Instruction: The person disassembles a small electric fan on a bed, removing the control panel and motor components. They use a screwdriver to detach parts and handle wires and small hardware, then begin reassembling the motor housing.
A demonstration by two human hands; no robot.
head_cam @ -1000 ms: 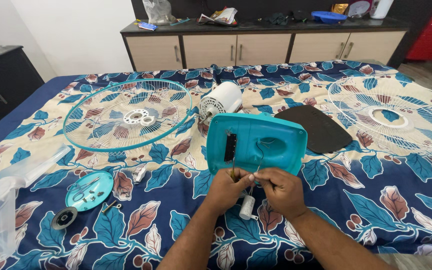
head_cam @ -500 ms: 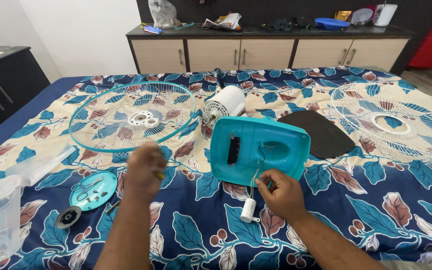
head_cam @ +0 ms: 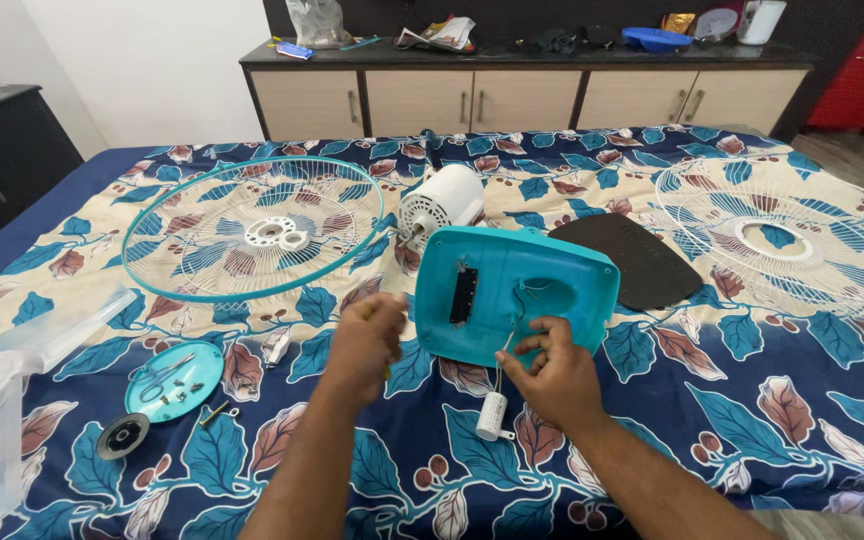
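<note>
Fan stripped to its parts, with work under way at the teal base housing's wiring.

Nearest, the right hand (head_cam: 550,370) pinches a thin wire above a small white capacitor (head_cam: 492,417) lying on the bed (head_cam: 802,420); the left hand (head_cam: 367,333) is loosely clenched, and whether it holds anything I cannot tell. Both sit at the near edge of the teal base housing (head_cam: 542,290), which is tilted up. A teal cap with screws (head_cam: 174,380) lies left. Beyond, the motor (head_cam: 444,200) and both grilles already lie detached; by this judgement reassembly remains.
</note>
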